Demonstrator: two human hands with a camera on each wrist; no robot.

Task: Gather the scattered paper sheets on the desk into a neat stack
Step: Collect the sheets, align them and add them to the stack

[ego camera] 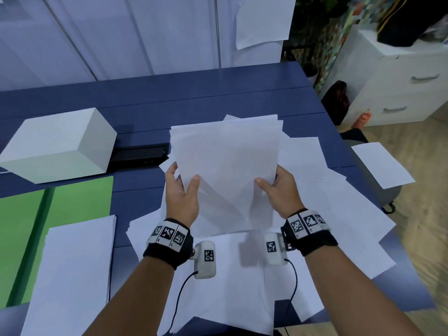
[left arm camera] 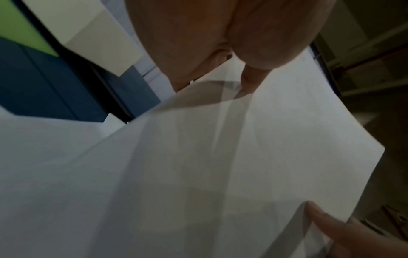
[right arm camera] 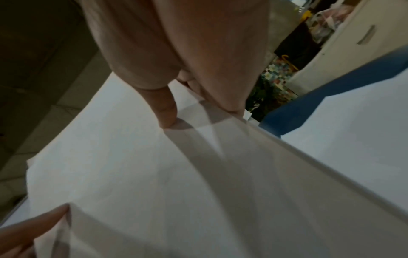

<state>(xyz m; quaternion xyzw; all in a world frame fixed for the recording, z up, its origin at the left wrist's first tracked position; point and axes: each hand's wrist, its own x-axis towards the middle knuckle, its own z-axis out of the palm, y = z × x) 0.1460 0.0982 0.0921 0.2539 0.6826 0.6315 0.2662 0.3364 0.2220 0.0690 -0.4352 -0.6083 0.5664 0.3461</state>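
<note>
Hands meet around a bundle of white paper sheets point(ego camera: 226, 166), seen from the head camera above a dark blue desk point(ego camera: 150, 100). The left hand point(ego camera: 181, 195) grips the bundle's left edge, thumb on top and fingers behind; the right hand point(ego camera: 278, 187) grips its right edge the same way. The bundle is held up, its top edges uneven and fanned. Beneath and to the right of the bundle, loose sheets point(ego camera: 339, 214) lie overlapping across the desk, some reaching past the desk's right edge. Left of the bundle sit a white box point(ego camera: 58, 144) and, nearer the person, a green folder point(ego camera: 80, 202) with a separate pile of paper point(ego camera: 72, 267) lying partly over it. Just beside the box lies a black device point(ego camera: 140, 154). One more sheet point(ego camera: 380, 164) rests on something grey off the desk's right side, and a white drawer cabinet point(ego camera: 400, 78) stands farther right. From the left wrist camera, the left hand point(left arm camera: 220, 34) fills the top, its thumb point(left arm camera: 253, 80) pressed onto the paper sheets point(left arm camera: 220, 157); a fingertip of the other hand point(left arm camera: 326, 223) shows at the lower right edge. From the right wrist camera, the right hand point(right arm camera: 176, 43) pinches the paper sheets point(right arm camera: 154, 174), thumb point(right arm camera: 165, 108) on the face and fingers wrapped over the edge, with the blue desk point(right arm camera: 331, 94) beyond.
</note>
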